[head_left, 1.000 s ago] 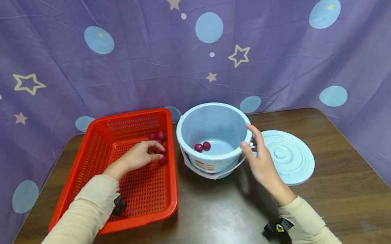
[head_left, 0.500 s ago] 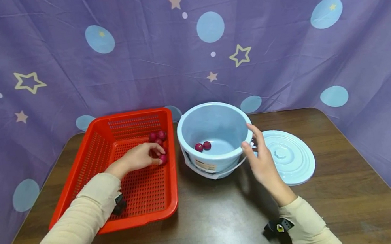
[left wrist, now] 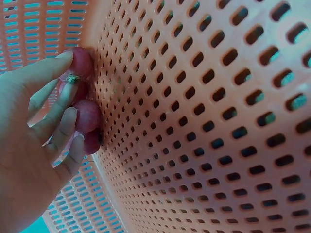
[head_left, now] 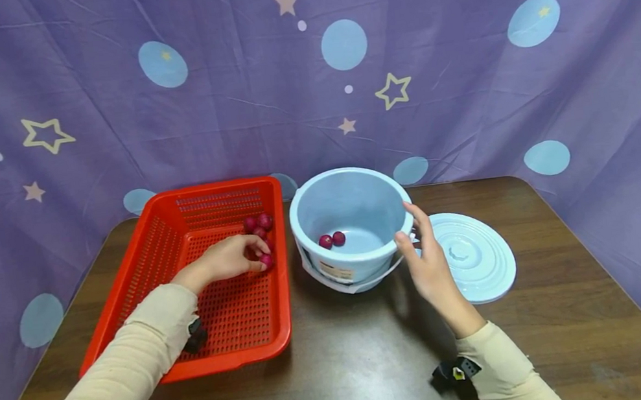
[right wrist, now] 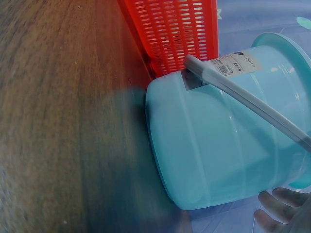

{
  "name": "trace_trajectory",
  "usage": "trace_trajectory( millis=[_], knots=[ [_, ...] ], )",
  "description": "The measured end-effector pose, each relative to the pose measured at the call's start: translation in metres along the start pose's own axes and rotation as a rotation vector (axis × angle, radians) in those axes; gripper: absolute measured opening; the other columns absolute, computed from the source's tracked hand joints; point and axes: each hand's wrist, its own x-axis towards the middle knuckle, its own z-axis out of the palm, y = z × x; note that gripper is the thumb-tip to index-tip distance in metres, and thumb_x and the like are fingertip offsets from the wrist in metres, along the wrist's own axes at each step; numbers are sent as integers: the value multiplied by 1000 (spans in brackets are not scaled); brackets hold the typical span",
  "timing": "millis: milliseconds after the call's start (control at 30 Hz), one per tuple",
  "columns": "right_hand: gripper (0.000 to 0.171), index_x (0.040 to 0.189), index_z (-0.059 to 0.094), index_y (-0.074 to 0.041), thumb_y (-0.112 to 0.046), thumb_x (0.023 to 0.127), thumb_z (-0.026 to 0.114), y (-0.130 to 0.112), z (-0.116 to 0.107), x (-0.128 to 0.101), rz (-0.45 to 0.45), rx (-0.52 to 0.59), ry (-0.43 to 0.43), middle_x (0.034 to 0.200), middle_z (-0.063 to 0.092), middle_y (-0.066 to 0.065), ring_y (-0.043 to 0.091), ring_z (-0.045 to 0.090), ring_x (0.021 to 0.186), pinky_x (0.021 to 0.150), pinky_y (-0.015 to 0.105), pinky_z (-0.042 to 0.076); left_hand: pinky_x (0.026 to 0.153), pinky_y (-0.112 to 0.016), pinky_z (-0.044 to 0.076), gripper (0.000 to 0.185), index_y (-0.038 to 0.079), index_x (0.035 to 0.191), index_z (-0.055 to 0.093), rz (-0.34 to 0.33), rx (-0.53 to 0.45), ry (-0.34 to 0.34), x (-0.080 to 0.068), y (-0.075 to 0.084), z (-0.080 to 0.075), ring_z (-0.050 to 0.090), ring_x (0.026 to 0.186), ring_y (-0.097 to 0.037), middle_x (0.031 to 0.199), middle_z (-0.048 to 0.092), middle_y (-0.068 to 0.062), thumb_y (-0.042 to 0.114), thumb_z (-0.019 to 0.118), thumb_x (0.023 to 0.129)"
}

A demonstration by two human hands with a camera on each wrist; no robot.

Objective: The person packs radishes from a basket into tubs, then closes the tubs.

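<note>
Left hand (head_left: 227, 259) is inside the red perforated basket (head_left: 146, 270), left of centre in the head view. Its fingers (left wrist: 58, 73) are curled over a cluster of small red plums (left wrist: 85, 116) pressed against the basket's right-hand wall. The fingers pinch at least one plum, but I can't tell how many are actually gripped. In the left wrist view the hand covers part of the cluster and the lowest plum is mostly hidden. More plums (head_left: 261, 222) sit just beyond the fingertips, toward the basket's far right corner.

Right hand (head_left: 429, 260) is at the right-hand rim of the light blue bucket (head_left: 309, 204), centre frame. Its fingers are nearly straight and relaxed, resting against the rim and gripping nothing. In the right wrist view only the fingertips (right wrist: 279, 206) show, cut off at the lower right.

The bucket stands upright, mouth up, touching or just beside the basket. Its grey handle (right wrist: 243, 94) hangs down across the front wall. Two plums (head_left: 332, 240) lie on the bucket floor. The round blue lid (head_left: 473, 255) lies flat on the brown surface (head_left: 344, 367), right of the bucket and partly behind the right hand. The basket's long axis runs from near to far. A purple star-print cloth (head_left: 460, 81) fills the upper frame.
</note>
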Motion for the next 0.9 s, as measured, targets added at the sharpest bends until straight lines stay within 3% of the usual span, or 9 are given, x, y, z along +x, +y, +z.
trace_trajectory(
  millis=[367,900],
  knots=[
    [54,152,34,-21,-25,101,53,0,0,0,8,0,-4,130,54,24,28,50,117,94,45,41,83,-40,47,22,13,103,70,1,16,19,-3,4,-6,63,91,-18,95,69,2,20,77,84],
    [53,151,35,-21,-23,101,53,0,1,-1,-1,-5,2,132,54,23,26,50,119,94,42,40,76,-37,47,24,18,105,70,12,19,108,-18,23,-31,60,84,-16,93,67,3,24,79,84]
  ],
)
